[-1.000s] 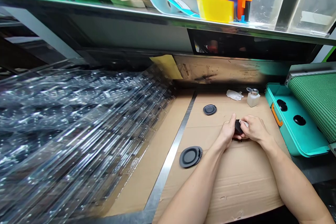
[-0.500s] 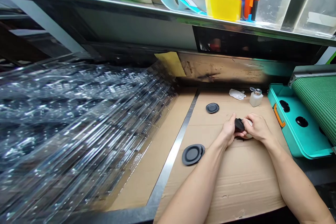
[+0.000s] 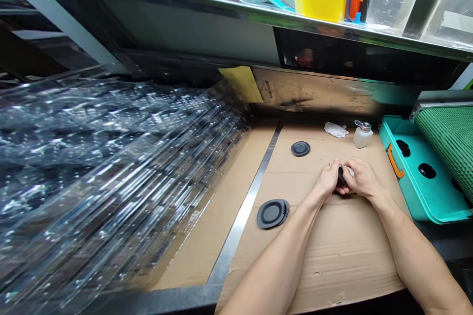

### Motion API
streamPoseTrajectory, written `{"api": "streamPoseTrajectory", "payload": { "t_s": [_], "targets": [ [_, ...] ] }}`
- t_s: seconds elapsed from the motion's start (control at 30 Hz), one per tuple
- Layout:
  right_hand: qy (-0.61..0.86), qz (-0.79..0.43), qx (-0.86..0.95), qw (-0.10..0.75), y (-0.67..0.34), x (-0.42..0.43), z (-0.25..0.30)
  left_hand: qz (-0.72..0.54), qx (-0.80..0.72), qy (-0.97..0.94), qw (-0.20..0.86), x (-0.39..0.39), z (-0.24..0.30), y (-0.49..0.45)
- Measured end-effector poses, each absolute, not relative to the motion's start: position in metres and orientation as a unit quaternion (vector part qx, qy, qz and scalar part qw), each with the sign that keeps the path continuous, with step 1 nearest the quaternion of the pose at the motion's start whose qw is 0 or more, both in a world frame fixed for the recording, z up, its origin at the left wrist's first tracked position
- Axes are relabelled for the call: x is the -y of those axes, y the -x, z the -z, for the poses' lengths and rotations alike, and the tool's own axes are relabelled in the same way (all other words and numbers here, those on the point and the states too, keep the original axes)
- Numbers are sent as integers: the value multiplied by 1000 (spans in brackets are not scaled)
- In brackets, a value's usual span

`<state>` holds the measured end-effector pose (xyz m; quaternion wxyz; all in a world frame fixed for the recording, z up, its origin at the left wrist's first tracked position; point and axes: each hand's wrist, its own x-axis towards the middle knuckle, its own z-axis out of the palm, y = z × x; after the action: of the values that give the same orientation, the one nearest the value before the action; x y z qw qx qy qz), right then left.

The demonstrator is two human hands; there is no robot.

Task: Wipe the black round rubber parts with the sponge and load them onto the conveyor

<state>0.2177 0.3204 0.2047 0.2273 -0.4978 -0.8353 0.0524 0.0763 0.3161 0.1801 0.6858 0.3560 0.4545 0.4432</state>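
Observation:
My left hand (image 3: 327, 179) is closed around a small black plastic part (image 3: 342, 178), just above the cardboard. From the other side, my right hand (image 3: 362, 177) presses its fingers onto the same part, with a bit of white material, perhaps a cloth (image 3: 351, 171), under them. Fingers cover most of the part, so its full shape is hidden. Beside my left forearm lie two overlapping dark grey rounded plates (image 3: 272, 213). A smaller dark rounded plate (image 3: 300, 148) rests farther back.
Clear plastic trays (image 3: 140, 197) are piled at the left. A white pump bottle (image 3: 362, 136) and a crumpled white cloth (image 3: 336, 130) stand at the back. On the right, a teal bin (image 3: 417, 197) holds black round parts beside a green conveyor belt (image 3: 447, 133). A metal shelf (image 3: 236, 10) hangs overhead.
My hands have drawn closer together and the black part has turned, showing less of its face. The view has shifted slightly. The plates on the cardboard stay in place.

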Motion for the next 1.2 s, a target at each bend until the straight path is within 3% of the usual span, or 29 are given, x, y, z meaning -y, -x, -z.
{"api": "streamPoseTrajectory", "payload": {
  "t_s": [0.33, 0.8, 1.2],
  "targets": [
    [531, -12, 837, 131, -213, -311, -228, -429, -451, -403, 671, -314, -184, -76],
    [497, -24, 851, 166, -218, -317, -229, -436, -444, -404, 670, -314, -183, -77],
    [523, -48, 845, 101, -218, -314, -241, -424, -452, -414, 667, -314, -184, -77]
  ]
}}
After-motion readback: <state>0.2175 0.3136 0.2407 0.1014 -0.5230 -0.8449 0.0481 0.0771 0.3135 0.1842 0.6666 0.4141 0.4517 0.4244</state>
